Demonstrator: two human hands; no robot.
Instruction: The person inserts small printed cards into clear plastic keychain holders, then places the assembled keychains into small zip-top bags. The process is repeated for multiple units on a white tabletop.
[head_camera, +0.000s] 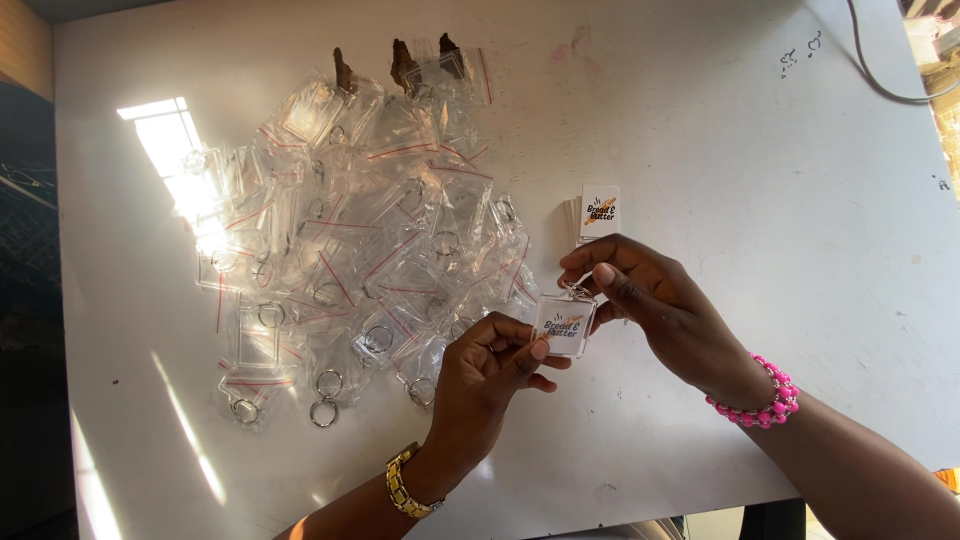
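Both hands are gripping one keychain (564, 325) above the table (760, 180): left hand (490, 375) pinching its bottom edge, right hand (650, 300) its ring end. Its card is looking seated; the bagged pile (350, 240) and card stack (597, 212) are waiting.

Keyring pile (350, 250) left of card stack (598, 212), on table (750, 150).

Single head view, steeply downward (close) over white table (700, 130).

A heap of bagged clear keychains (350, 250) covers the white table (760, 200). A small card stack (597, 212) lies near it. A grey cable (880, 75) crosses the far corner.
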